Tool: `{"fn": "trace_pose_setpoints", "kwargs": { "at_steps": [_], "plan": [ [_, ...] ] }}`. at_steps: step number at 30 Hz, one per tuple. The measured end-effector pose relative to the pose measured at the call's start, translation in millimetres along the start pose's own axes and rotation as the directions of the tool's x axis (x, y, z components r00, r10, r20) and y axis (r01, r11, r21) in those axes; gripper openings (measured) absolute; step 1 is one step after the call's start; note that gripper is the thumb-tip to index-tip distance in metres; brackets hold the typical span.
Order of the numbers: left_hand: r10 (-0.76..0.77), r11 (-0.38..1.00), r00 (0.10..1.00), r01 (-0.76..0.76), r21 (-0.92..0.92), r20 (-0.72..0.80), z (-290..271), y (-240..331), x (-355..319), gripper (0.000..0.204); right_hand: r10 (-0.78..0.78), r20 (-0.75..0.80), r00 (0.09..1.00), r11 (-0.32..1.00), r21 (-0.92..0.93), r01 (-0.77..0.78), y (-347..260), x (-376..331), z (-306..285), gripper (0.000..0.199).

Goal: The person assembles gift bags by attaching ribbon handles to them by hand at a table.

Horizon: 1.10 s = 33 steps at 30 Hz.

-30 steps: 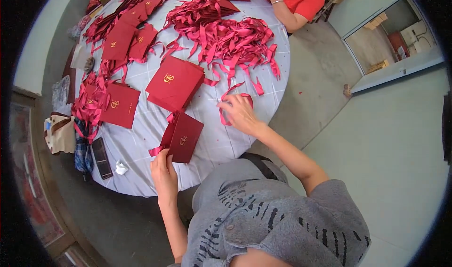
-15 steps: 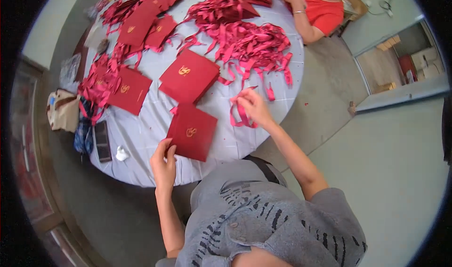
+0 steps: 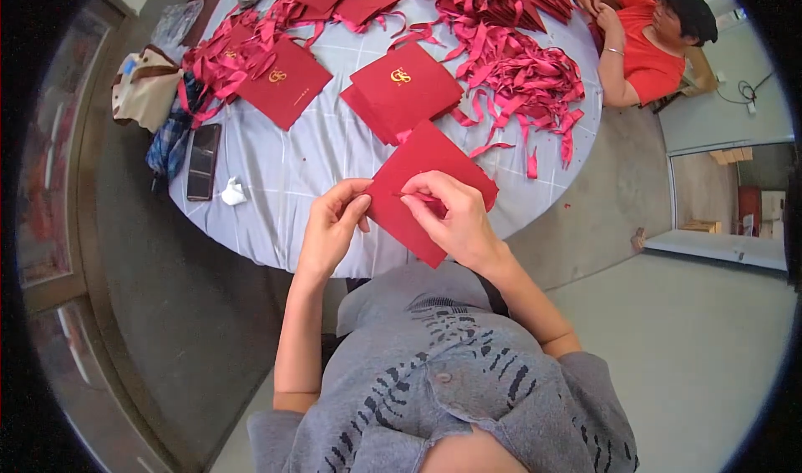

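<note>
A flat red paper bag (image 3: 411, 160) lies tilted before me, near the table's front edge. Its left edge is pinched between the thumb and fingers of my left hand (image 3: 332, 222). Over the middle of the bag, my right hand (image 3: 458, 218) is closed on a red ribbon (image 3: 434, 209), its fingertips against the paper. The ribbon is mostly hidden by my fingers. No gold emblem shows on this bag's visible face. Just beyond it, a stack of similar red bags (image 3: 399, 76) bears a gold emblem on top.
Pink-red ribbons (image 3: 522, 72) are heaped at the right. Another red bag (image 3: 286, 85) lies at left among ribbons. A phone (image 3: 203, 162), a white crumpled tissue (image 3: 234, 192) and a folded umbrella (image 3: 171, 139) lie along the left edge. A person in red (image 3: 647, 55) sits far right.
My right hand has brought the ribbon in from the right onto the bag. The bag has been lifted and turned, and its emblem no longer shows. My view has shifted.
</note>
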State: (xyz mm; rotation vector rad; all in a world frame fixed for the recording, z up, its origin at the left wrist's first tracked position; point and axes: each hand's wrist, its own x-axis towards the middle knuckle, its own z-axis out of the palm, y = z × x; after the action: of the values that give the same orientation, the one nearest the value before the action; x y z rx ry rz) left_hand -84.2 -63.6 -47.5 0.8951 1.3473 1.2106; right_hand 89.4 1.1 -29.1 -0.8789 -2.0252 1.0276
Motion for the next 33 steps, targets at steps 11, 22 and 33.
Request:
{"fn": "trace_pose_setpoints", "kwargs": {
  "at_steps": [11,22,33],
  "plan": [
    [0.035,0.999,0.999,-0.035,-0.038,0.0,7,0,-2,0.018,0.003,-0.008,1.0,0.985,-0.172,-0.004,-6,-1,10,0.014],
    [0.463,0.705,0.886,-0.353,0.615,-0.022,30,-2,-4,0.017,0.25,0.087,0.964,0.957,-0.172,-0.232,2,0,8,0.015],
    [0.55,0.565,0.833,-0.419,0.711,0.054,31,-18,-4,0.02,0.582,0.188,0.791,0.797,0.063,-0.601,19,-5,20,0.012]
  ]
}}
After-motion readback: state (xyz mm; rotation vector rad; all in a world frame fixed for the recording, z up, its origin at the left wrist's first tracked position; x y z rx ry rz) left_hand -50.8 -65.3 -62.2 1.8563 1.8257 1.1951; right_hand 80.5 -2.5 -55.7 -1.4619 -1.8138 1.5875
